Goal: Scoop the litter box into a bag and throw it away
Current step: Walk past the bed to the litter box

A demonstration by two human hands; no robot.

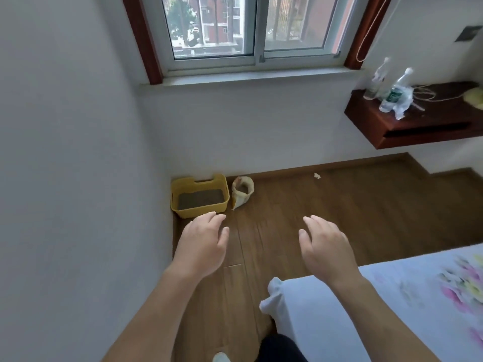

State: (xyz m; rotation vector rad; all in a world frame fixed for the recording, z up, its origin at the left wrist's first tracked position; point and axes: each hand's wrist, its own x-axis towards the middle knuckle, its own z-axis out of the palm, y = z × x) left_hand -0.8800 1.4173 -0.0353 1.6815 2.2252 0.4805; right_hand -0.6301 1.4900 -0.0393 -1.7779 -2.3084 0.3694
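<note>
A yellow plastic litter box [183,208] holding grey litter sits on the wooden floor in the corner under the window. Right beside it stands a small tan bag [243,193], its rolled top open. My left hand [202,242] hovers palm down in front of the box, fingers spread, holding nothing. My right hand [325,244] is stretched out level with it over the bare floor, also empty with fingers apart. Both hands are well above the floor and apart from the box and bag. No scoop shows.
A white wall [78,152] runs close on my left. A bed with a flowered sheet [392,296] fills the lower right. A dark wooden wall shelf [407,126] with plastic bottles hangs at the right. A small paper scrap [317,175] lies by the baseboard.
</note>
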